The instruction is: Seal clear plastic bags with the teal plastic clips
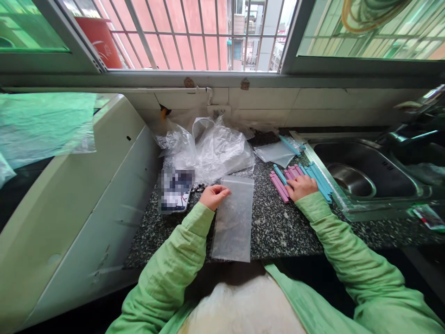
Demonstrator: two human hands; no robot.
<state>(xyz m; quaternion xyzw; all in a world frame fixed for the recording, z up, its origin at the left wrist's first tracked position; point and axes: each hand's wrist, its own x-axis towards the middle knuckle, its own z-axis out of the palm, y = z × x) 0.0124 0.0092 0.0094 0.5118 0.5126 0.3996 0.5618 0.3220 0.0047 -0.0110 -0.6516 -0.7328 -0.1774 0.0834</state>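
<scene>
Two hands at work on speckled surface (278, 227), sink (365, 176) as landmark. Clear bag (233, 218) lies flat, well left of sink, lower edge hanging over surface edge. Bag likely light, limp, slippery; best pinched at top corner or rim. Left hand (213, 195) loosely curled, fingertips pinching bag's top left corner. Right hand (301, 186) flattened, fingers spread, pressing on pink and blue clips (299, 178) just left of sink; nothing gripped. Clips look stiff, light. Crumpled plastic (212, 148) behind bag.
</scene>
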